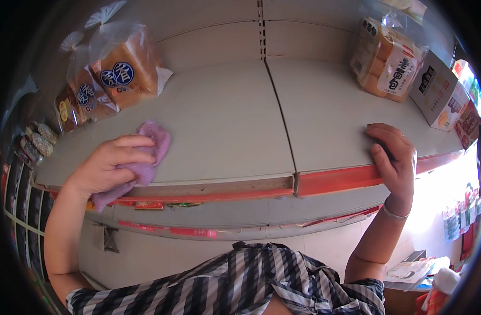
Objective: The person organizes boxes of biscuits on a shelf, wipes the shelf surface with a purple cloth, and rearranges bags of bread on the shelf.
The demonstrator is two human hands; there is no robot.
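My left hand [114,159] is closed around a crumpled purple cloth [157,143], pressed on the left part of a grey metal shelf [224,122]. One end of the cloth hangs over the shelf's front edge. On the right, my right hand [396,157] is at the front edge of the shelf, above the red price strip [338,179]. Its fingers curl loosely, the thumb stands apart from them, and I see nothing held. Bagged sliced bread loaves [126,71] stand behind my left hand. A bag of bread rolls [390,63] stands beyond my right hand.
A grey carton [439,92] stands at the shelf's right end. Smaller bagged goods [39,139] sit far left. A dark seam divides the shelf boards. Below is a lower shelf [232,212] with a few packets [149,206]. Bottled goods [459,220] stand lower right.
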